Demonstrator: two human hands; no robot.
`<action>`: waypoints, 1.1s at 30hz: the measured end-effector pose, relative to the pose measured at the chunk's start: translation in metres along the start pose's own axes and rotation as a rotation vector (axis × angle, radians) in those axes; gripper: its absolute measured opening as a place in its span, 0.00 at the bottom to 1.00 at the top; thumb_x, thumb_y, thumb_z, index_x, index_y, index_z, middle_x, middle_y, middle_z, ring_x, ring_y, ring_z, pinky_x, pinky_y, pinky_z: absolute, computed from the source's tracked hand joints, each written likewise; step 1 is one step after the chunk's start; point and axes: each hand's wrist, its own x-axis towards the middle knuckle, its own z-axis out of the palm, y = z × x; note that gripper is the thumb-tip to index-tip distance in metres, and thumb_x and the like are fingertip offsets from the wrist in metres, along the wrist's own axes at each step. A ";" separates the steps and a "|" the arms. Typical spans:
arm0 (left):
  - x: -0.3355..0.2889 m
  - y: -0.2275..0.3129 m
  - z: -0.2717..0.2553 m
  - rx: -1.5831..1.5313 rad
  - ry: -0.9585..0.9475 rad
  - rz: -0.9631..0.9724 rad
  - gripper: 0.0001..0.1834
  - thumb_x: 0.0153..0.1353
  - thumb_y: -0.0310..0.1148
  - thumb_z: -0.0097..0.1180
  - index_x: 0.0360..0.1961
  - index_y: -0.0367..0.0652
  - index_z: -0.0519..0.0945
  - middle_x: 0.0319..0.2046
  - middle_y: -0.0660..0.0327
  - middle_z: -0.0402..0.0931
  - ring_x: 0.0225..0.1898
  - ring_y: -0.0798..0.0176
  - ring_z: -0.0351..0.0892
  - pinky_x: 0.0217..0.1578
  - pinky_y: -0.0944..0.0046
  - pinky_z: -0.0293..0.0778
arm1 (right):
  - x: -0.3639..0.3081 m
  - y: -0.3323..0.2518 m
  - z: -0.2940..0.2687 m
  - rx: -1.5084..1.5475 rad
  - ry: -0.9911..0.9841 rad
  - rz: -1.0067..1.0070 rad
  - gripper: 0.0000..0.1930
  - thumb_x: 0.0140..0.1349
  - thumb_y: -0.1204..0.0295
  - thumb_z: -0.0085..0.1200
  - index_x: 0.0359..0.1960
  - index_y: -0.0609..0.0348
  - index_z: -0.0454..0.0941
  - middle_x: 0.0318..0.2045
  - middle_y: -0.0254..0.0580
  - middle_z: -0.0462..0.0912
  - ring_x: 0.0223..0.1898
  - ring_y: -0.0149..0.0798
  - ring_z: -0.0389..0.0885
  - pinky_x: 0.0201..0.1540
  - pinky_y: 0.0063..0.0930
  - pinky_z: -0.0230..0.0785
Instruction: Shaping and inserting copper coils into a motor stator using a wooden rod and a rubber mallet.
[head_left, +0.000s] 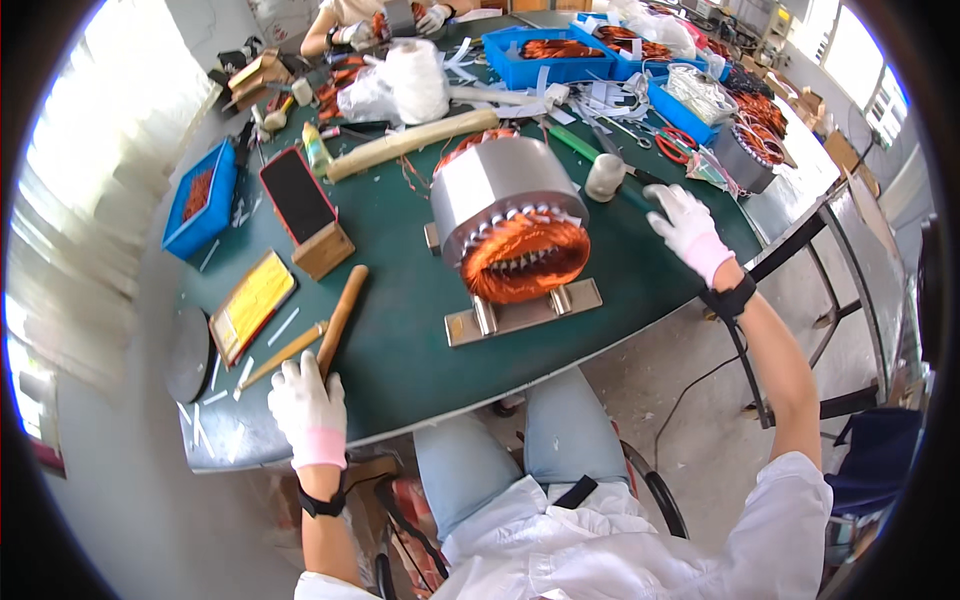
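A steel motor stator [508,185] with orange copper windings [525,262] rests on a metal stand [525,314] at the middle of the table. My left hand [308,405], in a white glove with a pink cuff, lies at the table's front left. Its outstretched fingers reach the lower end of a round wooden stick [343,315]; a thinner, flat wooden stick [285,357] lies beside it. To the right of the stator, my gloved right hand [690,228] has its fingers apart. Its fingertips are by the dark handle of a white-headed mallet [604,178]; whether they touch is unclear.
A phone [298,195] leans on a wooden block [324,250]. Nearby are a yellow-faced tray [252,305] and a blue bin [200,200]. Toward the back lie a long wooden bar [412,143], red-handled scissors [675,147] and copper-filled blue bins [520,70]. Another person works opposite.
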 end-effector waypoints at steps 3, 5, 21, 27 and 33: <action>-0.003 0.031 -0.027 -0.291 0.125 0.244 0.21 0.49 0.29 0.56 0.47 0.42 0.72 0.44 0.52 0.71 0.45 0.49 0.71 0.45 0.54 0.69 | 0.009 -0.077 -0.020 0.637 0.136 0.002 0.14 0.57 0.75 0.49 0.47 0.57 0.72 0.30 0.41 0.74 0.33 0.38 0.75 0.39 0.30 0.68; -0.002 0.076 -0.037 -0.547 0.033 0.468 0.20 0.51 0.24 0.52 0.48 0.40 0.71 0.46 0.50 0.70 0.45 0.50 0.72 0.47 0.57 0.69 | -0.002 -0.116 -0.026 1.027 0.057 0.121 0.11 0.61 0.79 0.45 0.45 0.60 0.72 0.29 0.31 0.72 0.33 0.23 0.69 0.39 0.17 0.65; 0.026 0.201 -0.013 -1.055 0.111 0.564 0.16 0.51 0.22 0.47 0.43 0.41 0.71 0.38 0.48 0.72 0.34 0.44 0.76 0.33 0.54 0.73 | -0.027 -0.162 0.011 1.375 0.252 0.434 0.11 0.59 0.83 0.45 0.43 0.61 0.70 0.31 0.29 0.73 0.28 0.18 0.69 0.31 0.13 0.65; 0.022 0.198 -0.027 -0.887 0.005 0.506 0.13 0.52 0.20 0.44 0.40 0.38 0.72 0.37 0.48 0.72 0.34 0.44 0.74 0.34 0.53 0.72 | -0.030 -0.161 0.021 1.371 0.292 0.402 0.15 0.57 0.83 0.47 0.46 0.60 0.67 0.31 0.29 0.72 0.28 0.18 0.68 0.31 0.13 0.65; 0.025 0.201 -0.012 -1.005 0.190 0.642 0.14 0.50 0.21 0.47 0.39 0.41 0.73 0.38 0.52 0.72 0.32 0.48 0.74 0.33 0.55 0.72 | -0.029 -0.161 0.021 1.347 0.252 0.395 0.16 0.56 0.84 0.47 0.47 0.60 0.66 0.31 0.32 0.72 0.28 0.18 0.69 0.30 0.13 0.65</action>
